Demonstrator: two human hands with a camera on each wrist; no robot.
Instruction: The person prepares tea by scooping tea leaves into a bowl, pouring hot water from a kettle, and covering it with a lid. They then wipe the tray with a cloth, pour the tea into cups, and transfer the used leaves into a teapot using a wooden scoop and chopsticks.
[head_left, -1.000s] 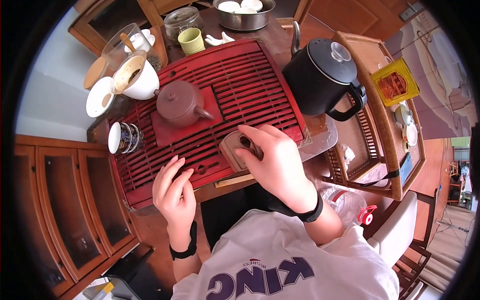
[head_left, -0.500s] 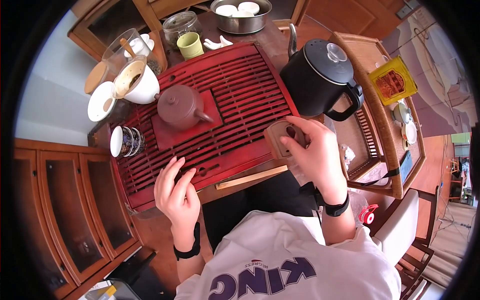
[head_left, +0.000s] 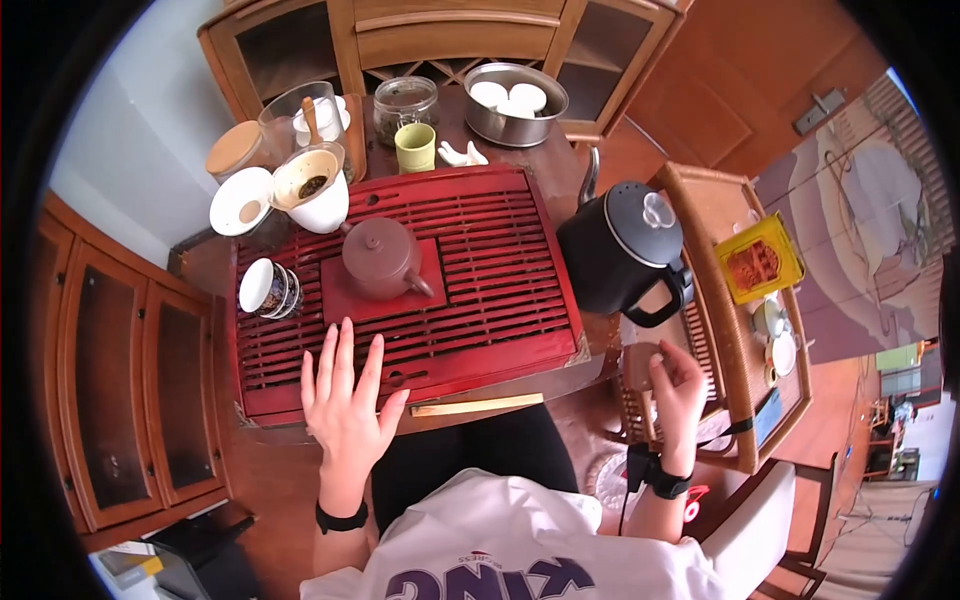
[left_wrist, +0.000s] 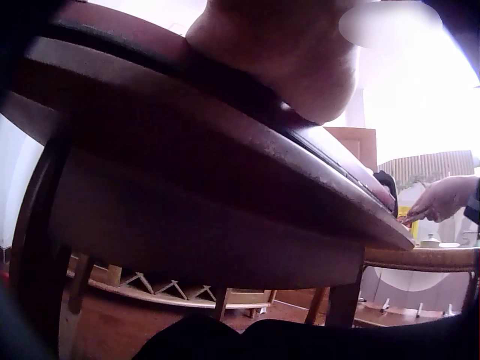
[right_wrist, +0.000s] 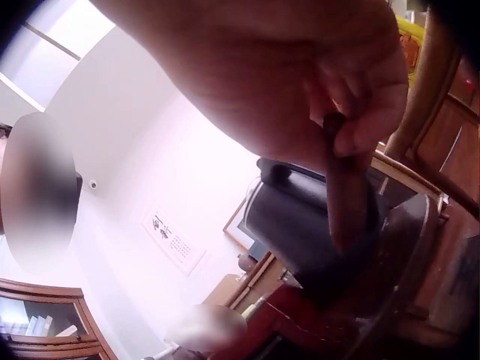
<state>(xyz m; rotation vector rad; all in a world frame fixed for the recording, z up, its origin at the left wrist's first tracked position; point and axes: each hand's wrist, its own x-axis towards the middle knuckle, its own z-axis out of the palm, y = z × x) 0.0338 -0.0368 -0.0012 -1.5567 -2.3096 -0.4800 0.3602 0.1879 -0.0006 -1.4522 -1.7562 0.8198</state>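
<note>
My right hand [head_left: 682,392] pinches a flat, squarish brown piece with a raised grip [head_left: 637,368], off the front right corner of the slatted red tea tray [head_left: 490,350]. In the right wrist view the piece [right_wrist: 346,206] appears edge-on below the fingers, overlapping the black kettle [right_wrist: 292,217]. Over the tray's front left edge, my left hand [head_left: 345,405] spreads its straight fingers and holds nothing. A brown clay teapot [head_left: 382,262] sits beyond it on a red square of the tray. Small stacked patterned cups [head_left: 270,290] stand at the tray's left.
The black kettle [head_left: 625,250] stands right of the tray, beside a wicker shelf [head_left: 735,400] bearing a yellow tin [head_left: 758,258]. White strainer vessels [head_left: 318,200], a green cup [head_left: 415,150] and a metal bowl [head_left: 515,125] line the back. A wooden strip [head_left: 478,406] lies along the front edge.
My right hand has carried the brown piece off the tray and out to the right, past the tray's corner. The left hand's bent fingers have straightened and spread. The head view has tilted up.
</note>
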